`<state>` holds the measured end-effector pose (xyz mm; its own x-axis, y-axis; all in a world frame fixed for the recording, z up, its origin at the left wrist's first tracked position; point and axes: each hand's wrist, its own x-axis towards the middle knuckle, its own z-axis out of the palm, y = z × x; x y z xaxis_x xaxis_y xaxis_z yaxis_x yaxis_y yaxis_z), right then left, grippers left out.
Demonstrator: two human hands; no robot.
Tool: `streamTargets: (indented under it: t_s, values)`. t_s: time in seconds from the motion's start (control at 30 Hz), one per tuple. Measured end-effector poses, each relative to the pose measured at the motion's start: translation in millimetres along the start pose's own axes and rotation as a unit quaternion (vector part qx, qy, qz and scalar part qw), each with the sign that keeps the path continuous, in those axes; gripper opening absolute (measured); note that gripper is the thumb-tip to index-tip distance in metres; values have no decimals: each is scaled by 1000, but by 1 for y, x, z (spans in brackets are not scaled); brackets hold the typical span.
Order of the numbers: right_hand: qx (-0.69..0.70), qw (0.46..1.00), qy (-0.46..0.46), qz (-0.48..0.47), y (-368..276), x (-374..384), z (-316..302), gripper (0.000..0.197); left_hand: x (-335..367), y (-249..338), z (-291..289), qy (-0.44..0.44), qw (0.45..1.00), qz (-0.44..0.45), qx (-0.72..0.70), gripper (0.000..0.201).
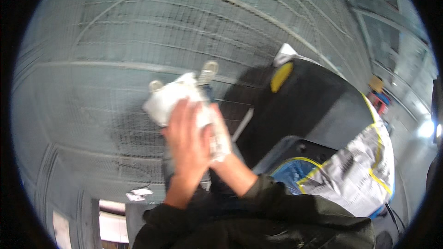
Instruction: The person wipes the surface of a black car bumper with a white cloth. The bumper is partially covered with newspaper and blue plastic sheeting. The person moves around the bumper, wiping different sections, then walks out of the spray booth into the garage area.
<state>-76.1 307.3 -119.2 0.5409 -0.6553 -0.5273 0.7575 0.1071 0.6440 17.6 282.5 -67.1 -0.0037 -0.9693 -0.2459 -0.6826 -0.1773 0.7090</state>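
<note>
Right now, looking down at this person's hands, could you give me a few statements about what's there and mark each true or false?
1. Both hands, left hand and right hand, are on a white crumpled bundle. True.
2. The floor is red carpet. False: it is grey with a grid pattern.
3. A dark bin with a yellow handle stands to the right. True.
4. The sleeves are white. False: they are dark.

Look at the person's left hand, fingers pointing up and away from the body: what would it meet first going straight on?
The left hand already lies on the crumpled white paper wad. Beyond it, probably the grey gridded floor near two pale shoe tips; depth is unclear.
</note>
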Motion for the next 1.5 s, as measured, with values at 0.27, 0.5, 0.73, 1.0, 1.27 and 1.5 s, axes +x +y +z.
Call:
streamTargets:
  t_s: [0.27,0.5,0.73,1.0,1.27,1.5]
  values:
    - [-417,874,217,-121,-3,3,26,61,-5,13,21,-105,983,-96,-116,79]
    - [-668,648,331,-155,-120,-67,196,31,-35,41,18,-159,946,-24,-281,66]
    - [-840,-446,92,295,-207,-167,281,64,-100,-17,24,-214,934,-204,-202,45]
    - [-786,-451,99,412,-230,-124,111,70,-104,-24,-1,-228,917,-255,-204,37]
    - [-846,-345,-109,392,-216,-182,103,54,-91,-30,-1,-161,934,-236,-216,29]
    - [-941,-327,55,71,-218,-190,280,49,-91,-14,32,-164,930,-238,-225,27]
